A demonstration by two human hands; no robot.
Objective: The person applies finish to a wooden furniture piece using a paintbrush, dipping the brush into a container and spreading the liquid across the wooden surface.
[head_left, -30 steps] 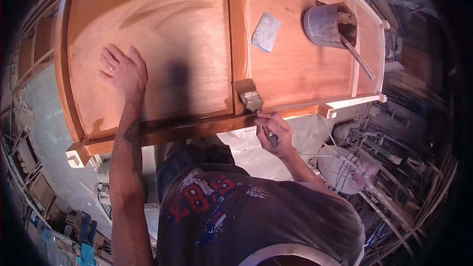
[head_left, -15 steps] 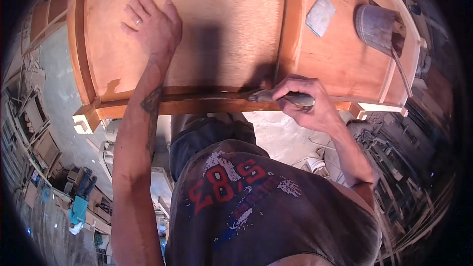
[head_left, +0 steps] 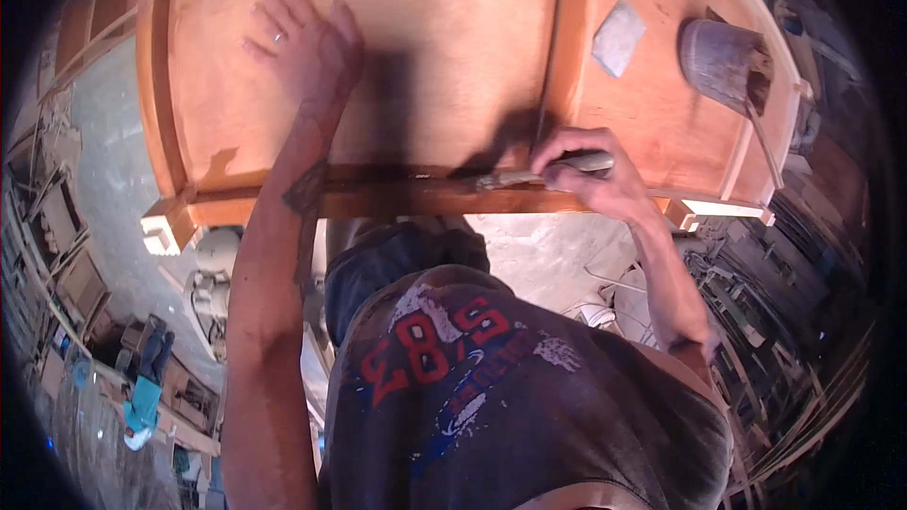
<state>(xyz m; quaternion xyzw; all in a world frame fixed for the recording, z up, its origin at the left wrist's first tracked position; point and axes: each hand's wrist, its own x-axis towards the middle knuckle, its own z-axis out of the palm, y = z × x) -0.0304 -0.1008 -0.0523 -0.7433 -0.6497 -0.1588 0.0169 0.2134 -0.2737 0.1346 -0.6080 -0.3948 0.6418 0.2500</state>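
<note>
My left hand (head_left: 314, 55) rests on the wooden panel (head_left: 463, 57) with its fingers stretched out and a ring on one of them. In my right hand (head_left: 609, 185) is a paintbrush (head_left: 593, 161), its handle lying between thumb and fingers. The bristle end points left and touches or nearly touches the reddish-brown front rail (head_left: 397, 200) of the wooden piece. Dark wet-looking finish shows along the inner edge of that rail. A shadow falls over the panel close to the brush.
A finish-stained pot (head_left: 723, 57) with a stick leaning out sits on the right-hand panel. Near it lies a folded pale sheet (head_left: 619, 38). A raised divider (head_left: 567, 33) separates the panels. Pale leg ends (head_left: 162, 231) jut from the front corners. Timber pieces (head_left: 803, 321) clutter the floor at right.
My right hand and the brush have shifted slightly upward in the picture, with the brush lying flatter. My left hand appears slightly further right, still spread on the panel. The view has also shifted a little.
</note>
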